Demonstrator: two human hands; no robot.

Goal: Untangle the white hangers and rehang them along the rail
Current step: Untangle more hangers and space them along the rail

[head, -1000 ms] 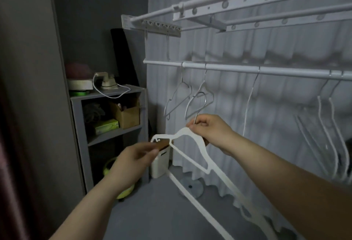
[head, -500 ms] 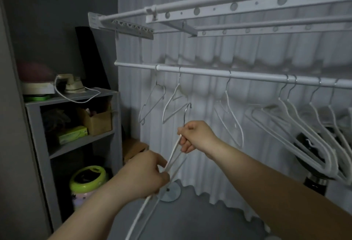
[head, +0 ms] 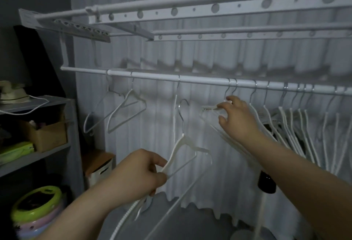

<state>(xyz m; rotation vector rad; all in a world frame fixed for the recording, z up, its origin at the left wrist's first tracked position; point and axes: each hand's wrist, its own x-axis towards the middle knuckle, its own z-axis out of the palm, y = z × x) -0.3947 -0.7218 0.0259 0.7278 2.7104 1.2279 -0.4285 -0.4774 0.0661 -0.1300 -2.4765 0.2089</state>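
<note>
My left hand (head: 140, 173) grips one shoulder of a white hanger (head: 182, 144) whose metal hook points up, below the white rail (head: 200, 79). My right hand (head: 238, 119) reaches up to a bunch of white hangers (head: 213, 118) hanging from the rail, fingers spread and curled onto their top near the hooks. Two hangers (head: 123, 114) hang apart at the rail's left end, and a single one (head: 175, 106) hangs near the middle. Several more white hangers (head: 304, 125) crowd the right part of the rail.
A drying rack (head: 209, 11) with perforated bars spans above the rail. White curtains (head: 219, 55) hang behind. A grey shelf unit (head: 38, 154) at left holds a cardboard box (head: 47, 137) and an iron (head: 11, 93). A green-lidded container (head: 36, 205) sits on the floor.
My right hand let go of the held hanger's hook and rose to the bunch on the rail. My left hand keeps the hanger, now turned upright. The view shifted right.
</note>
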